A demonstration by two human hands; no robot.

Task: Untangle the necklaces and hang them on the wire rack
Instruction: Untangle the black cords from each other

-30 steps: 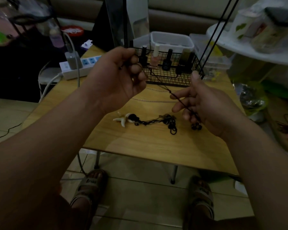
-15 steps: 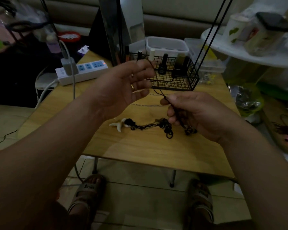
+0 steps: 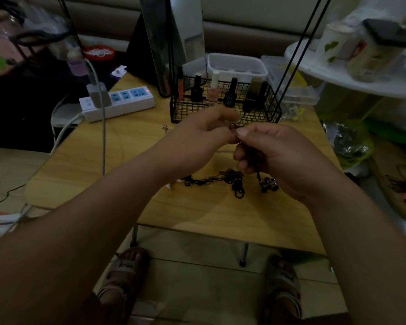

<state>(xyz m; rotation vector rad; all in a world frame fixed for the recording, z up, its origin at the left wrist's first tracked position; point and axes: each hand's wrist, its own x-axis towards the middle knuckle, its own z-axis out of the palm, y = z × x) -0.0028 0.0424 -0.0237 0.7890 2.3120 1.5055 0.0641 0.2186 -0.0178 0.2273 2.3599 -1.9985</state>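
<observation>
Wooden table, dim room, clutter on every side. Wire rack stands at the far edge, polish bottles in its basket, black rods rising from it out of view. Power strip sits left of the rack

Left hand and right hand meet in the air just in front of the rack, fingertips touching
- Left: fingers curled in, thumb and forefinger pinched narrow on what looks like one end of a black cord; exact grip point is blurred
- Right: thumb and forefinger pinch the same cord right beside the left's pinch, other fingers curled round it. The cord drops from under the palm to a small bead cluster at or just above the tabletop

Judgement: two pinches this close suit picking at a knot or clasp, and the beads' weight would keep the cord straight below

Tangle of dark necklaces lies on the table well in front of the rack, under the hands. Presumably it lies flat there so its loops don't pull tighter. Whether the held cord is free of it: cannot tell

No necklace seen hanging on the rack. Untangling is the step in hand, hanging not yet begun
</observation>
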